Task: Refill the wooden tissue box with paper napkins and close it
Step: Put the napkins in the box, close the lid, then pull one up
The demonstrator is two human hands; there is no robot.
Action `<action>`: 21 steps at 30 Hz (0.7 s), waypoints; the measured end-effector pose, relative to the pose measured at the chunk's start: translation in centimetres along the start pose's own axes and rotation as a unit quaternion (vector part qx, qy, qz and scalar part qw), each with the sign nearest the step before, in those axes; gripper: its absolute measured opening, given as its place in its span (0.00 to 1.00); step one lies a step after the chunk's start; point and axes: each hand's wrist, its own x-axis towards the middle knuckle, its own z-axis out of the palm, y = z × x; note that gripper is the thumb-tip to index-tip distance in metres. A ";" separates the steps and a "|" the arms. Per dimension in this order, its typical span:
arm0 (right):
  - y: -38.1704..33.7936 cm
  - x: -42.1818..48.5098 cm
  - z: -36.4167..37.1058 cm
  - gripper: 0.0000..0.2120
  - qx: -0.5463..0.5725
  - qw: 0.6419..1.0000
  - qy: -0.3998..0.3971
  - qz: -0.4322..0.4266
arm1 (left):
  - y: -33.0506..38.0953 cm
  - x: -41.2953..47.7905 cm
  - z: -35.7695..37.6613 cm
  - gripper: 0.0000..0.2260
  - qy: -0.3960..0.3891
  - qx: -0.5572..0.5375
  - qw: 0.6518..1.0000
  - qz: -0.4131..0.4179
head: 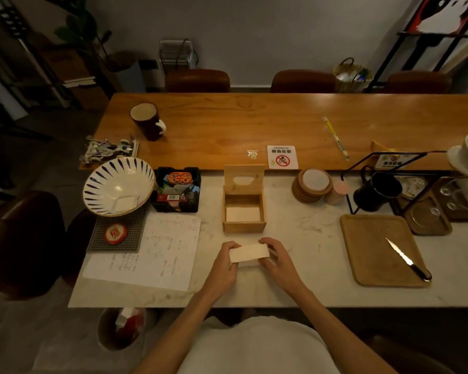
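From the head view, both hands pinch a stack of paper napkins (pixel 249 253), the left hand (pixel 224 261) on its left end, the right hand (pixel 277 259) on its right. Keep the stack squared and level, then lower it straight into the open wooden tissue box (pixel 244 225), just beyond, its lid (pixel 243 179) upright.

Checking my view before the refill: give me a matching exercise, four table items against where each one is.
Items:
1. napkins
2. knife
3. tissue box
4. bowl

Places:
A. on the wooden tray
B. left side, on the mat
C. held between both hands
D. centre, lid up

Pairs: 1-C, 2-A, 3-D, 4-B
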 end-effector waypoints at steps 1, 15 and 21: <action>0.1 0.1 -0.1 0.22 0.009 1.000 -0.009 0.003 | -0.1 0.2 0.1 0.18 -0.001 0.001 1.000 0.002; 0.4 -0.4 1.0 0.29 0.090 0.995 -0.036 0.037 | 0.0 -0.3 1.9 0.29 0.031 -0.094 0.994 -0.040; 1.1 0.2 -0.7 0.19 0.013 0.999 -0.024 -0.026 | -0.9 -0.3 -0.1 0.22 0.001 0.019 1.000 0.004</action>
